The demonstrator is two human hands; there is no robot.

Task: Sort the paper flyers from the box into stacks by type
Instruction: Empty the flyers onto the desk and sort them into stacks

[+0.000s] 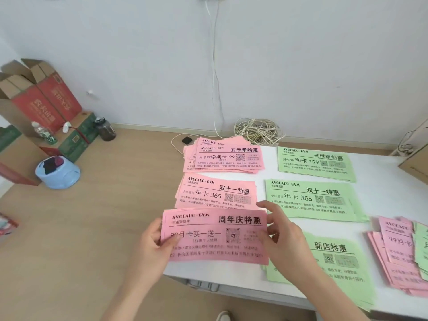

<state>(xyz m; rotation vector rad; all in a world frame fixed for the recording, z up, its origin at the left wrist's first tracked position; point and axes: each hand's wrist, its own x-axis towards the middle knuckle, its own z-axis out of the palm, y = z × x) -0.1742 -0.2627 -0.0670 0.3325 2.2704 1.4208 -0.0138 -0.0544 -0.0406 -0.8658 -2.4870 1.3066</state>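
Left hand (152,242) and right hand (284,239) are pinching the pink 周年庆特惠 flyer (215,237) endwise; its long axis is running crosswise, just nearside of the pink 年卡 365 stack (215,193).

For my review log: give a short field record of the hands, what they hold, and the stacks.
left hand: pinches left edge of held pink flyers
right hand: holds their right edge
pink stacks: two, beyond the held ones
green stacks: three, to their right
mixed pile: pink and green, far right on table

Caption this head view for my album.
Left hand and right hand grip a pink flyer beside pink stacks and green stacks.
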